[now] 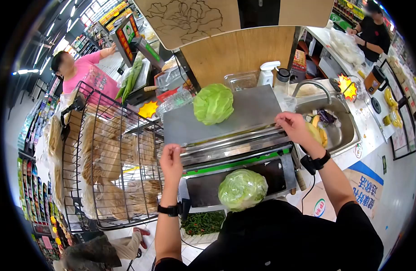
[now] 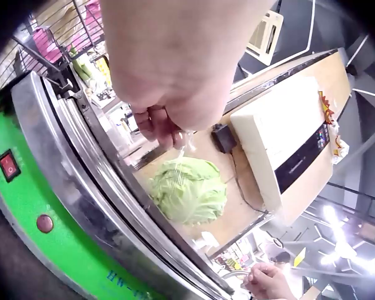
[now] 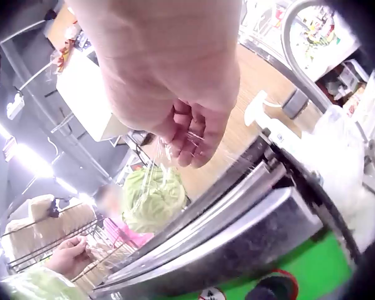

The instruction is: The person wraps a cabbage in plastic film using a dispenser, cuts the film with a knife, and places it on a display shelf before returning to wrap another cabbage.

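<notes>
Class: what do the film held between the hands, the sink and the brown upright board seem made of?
Film: probably thin, glossy plastic; see-through with bright streaks.
Sink: likely stainless steel, satin; grey with soft reflections.
Board: wood or wood-look laminate, matt; grain lines show.

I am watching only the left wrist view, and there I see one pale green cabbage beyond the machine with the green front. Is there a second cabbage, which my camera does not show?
Observer: Yes. The head view shows another cabbage, wrapped in clear plastic, on the dark plate at the near side of the green strip.

Operator: Thank you. In my picture the right hand is small and near the bottom edge, so I cannot tell what it holds. Do you see it better?

Observer: Yes. In the right wrist view, its fingers pinch clear film.
</notes>
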`<state>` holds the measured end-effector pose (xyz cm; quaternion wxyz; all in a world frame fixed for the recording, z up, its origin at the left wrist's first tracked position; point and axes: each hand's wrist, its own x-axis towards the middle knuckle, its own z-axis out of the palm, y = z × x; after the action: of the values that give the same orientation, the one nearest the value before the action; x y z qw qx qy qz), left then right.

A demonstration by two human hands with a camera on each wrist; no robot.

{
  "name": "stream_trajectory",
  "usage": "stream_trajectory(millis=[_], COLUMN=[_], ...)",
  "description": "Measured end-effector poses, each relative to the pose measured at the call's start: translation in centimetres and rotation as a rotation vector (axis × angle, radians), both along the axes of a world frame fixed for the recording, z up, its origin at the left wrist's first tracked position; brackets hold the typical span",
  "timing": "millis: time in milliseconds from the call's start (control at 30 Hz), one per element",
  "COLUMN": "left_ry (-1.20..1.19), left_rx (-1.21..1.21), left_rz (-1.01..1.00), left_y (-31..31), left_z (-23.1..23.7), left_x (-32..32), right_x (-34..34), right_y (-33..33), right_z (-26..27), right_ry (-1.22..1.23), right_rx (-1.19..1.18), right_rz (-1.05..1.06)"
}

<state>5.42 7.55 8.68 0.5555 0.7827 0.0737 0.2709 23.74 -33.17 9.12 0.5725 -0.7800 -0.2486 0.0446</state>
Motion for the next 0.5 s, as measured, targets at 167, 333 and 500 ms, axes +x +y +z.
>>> stream_trajectory(millis=[167,333,500], left_ry=[-0.107,-0.308,-0.377], left_rx=[-0.003,0.120,0.225], left_rz=[0.065,0.072,0.149], left_y=[0.5,3.8,6.2], left_z=[5.4,13.2,21.2], left_x=[0.6,5.1,8.2], right_x=[0.3,5.5,7.9], right_y=[-0.5,-0.1,1.9], right_z=[7.2,13.9,21.8], right_ry=[-0.133,-0.303,-0.731], right_rx=[-0.043,0.017,-0.135], right_rz=[0.020,-0.012,-0.177])
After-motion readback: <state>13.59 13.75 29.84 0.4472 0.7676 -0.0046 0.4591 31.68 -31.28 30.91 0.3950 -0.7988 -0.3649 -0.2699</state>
